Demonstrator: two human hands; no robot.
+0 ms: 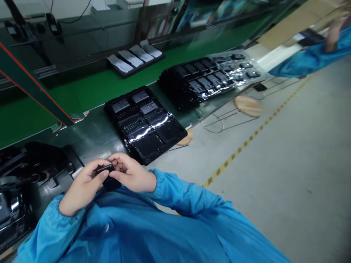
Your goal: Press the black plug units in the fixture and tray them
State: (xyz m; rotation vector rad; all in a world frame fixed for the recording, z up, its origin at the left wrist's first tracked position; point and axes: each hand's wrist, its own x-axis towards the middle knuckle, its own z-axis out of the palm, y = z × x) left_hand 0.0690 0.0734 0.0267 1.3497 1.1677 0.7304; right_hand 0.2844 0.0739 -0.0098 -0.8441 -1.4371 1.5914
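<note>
Close to my body, my left hand [89, 180] and my right hand [131, 173] both grip a small black rectangular device [111, 182]. The thumbs lie along its near side and the fingers curl around its upper edge, hiding part of it. What kind of device it is cannot be made out. Just beyond my hands lies a black plastic tray [161, 137] with moulded compartments. Several grey-black rectangular parts [140, 96] sit in its far compartments.
A stack of black trays [197, 80] with similar parts stands farther right, beside clear plastic trays [242, 67]. Strips of white material [130, 60] lie on a dark holder behind. Black equipment [41, 168] occupies the left. At upper right shows a co-worker's blue sleeve [298, 60]. Wooden stools [248, 106] stand below the bench.
</note>
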